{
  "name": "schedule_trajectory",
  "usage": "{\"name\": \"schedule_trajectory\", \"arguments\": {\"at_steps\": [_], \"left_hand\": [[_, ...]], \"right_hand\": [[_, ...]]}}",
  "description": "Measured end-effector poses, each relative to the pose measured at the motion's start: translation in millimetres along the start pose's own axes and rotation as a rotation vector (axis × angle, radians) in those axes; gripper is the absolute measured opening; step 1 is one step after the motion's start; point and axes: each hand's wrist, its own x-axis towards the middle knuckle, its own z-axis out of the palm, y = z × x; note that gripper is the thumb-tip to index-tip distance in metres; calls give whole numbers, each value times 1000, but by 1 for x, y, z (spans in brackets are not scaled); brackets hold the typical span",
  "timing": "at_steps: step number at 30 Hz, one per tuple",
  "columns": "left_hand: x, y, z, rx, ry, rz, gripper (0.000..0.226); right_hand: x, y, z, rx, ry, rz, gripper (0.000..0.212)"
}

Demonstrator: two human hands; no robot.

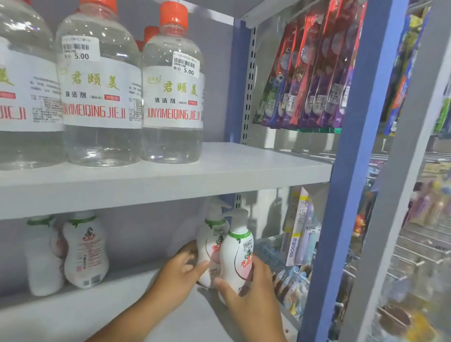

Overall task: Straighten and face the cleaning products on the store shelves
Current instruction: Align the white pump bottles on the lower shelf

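White pump bottles are where we're working now, at the right end of the lower shelf (126,308). Our left hand (177,274) grips the rear pump bottle (209,241), fingers curled round its side. Our right hand (250,293) grips the front pump bottle (237,255), thumb across the front and fingers wrapped round the right side. The two bottles touch each other, both upright, labels roughly toward us, close to the blue upright (348,183).

Status, as we judge it:
- Upper shelf (246,170): clear bottles with orange caps (176,87) stand upright in a row, labels facing out. Looks done.
- Lower shelf, right pair: in hand, nearly faced, not yet let go.
- Lower shelf, left: two more white bottles (85,253) sit set back and well apart from our pair; one shows its back label with a code, and seems tilted. Still to turn and pull forward.

Rest of the lower shelf to the far left is out of view or blurred; can't tell.
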Motion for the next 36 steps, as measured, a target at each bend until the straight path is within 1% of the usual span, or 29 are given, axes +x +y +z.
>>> {"name": "schedule_trajectory", "arguments": {"at_steps": [3,7,10,13,19,23,26,28,29,31,32,33,34,35,36], "left_hand": [[0,-1,2,-41,21,-29,22],[0,2,6,-83,-8,-53,24],[1,2,9,-104,-33,-69,23],[0,1,9,-102,-48,-65,25],[-1,0,9,-145,-32,-54,31],[-4,2,9,-119,-38,-43,33],[-11,12,5,-3,-60,-37,42],[-25,15,-10,63,21,-95,50],[-34,14,-22,81,87,-119,47],[-58,9,-52,107,249,-188,32],[-71,6,-68,103,332,-233,28],[-84,4,-85,96,411,-277,25],[-95,4,-102,119,482,-306,22],[-104,4,-120,177,534,-316,18],[-110,5,-138,244,566,-318,16]], "right_hand": [[-4,1,1,17,-35,-29,60],[-4,3,1,49,-4,-37,67],[-4,2,1,56,1,-14,65],[-2,2,0,40,10,-4,72],[-1,6,-1,34,15,-9,76],[0,8,2,50,1,-6,76],[0,5,-4,47,13,15,74],[-4,3,-11,92,75,13,72],[-8,2,-14,124,143,-54,64],[-24,-8,-13,182,276,-269,42],[-35,-18,-9,232,280,-358,33],[-44,-29,-2,284,232,-414,26],[-51,-41,9,320,153,-431,20],[-56,-53,22,341,52,-402,17],[-58,-66,37,357,-66,-334,20]]}}
